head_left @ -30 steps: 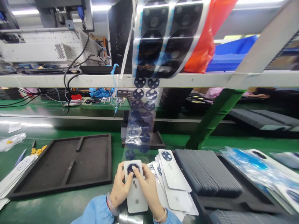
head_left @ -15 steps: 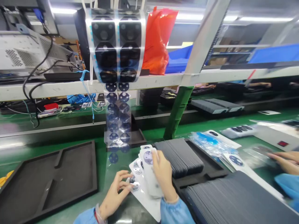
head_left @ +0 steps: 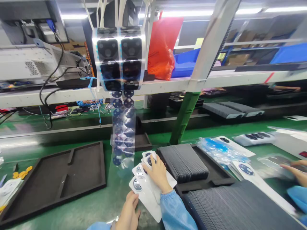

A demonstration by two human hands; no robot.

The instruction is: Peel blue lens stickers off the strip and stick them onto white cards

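Observation:
Several white phone back covers (head_left: 150, 199) lie fanned over one another on the green bench, each with a round camera plate at its upper end. One silvery camera plate (head_left: 137, 184) shows on the leftmost cover. My right hand (head_left: 159, 174) is closed over the upper covers, with thumb and fingers around a dark camera plate (head_left: 149, 159). At the leftmost cover's lower left edge, my left hand (head_left: 129, 209) has its fingers curled against the rim. Part of that hand is turned away from view.
A black divided tray (head_left: 83, 182) lies left. Right of the covers, dark panels (head_left: 183, 161) stand stacked in a tray, with another stack (head_left: 244, 204) nearer. A film strip with round stickers (head_left: 123, 137) hangs from a roll. A co-worker's hand (head_left: 297, 174) is far right.
My right hand has lowered its cover onto the others, and its fingers now lie over the camera plate. My left hand has drawn down from the leftmost camera plate to the cover's edge.

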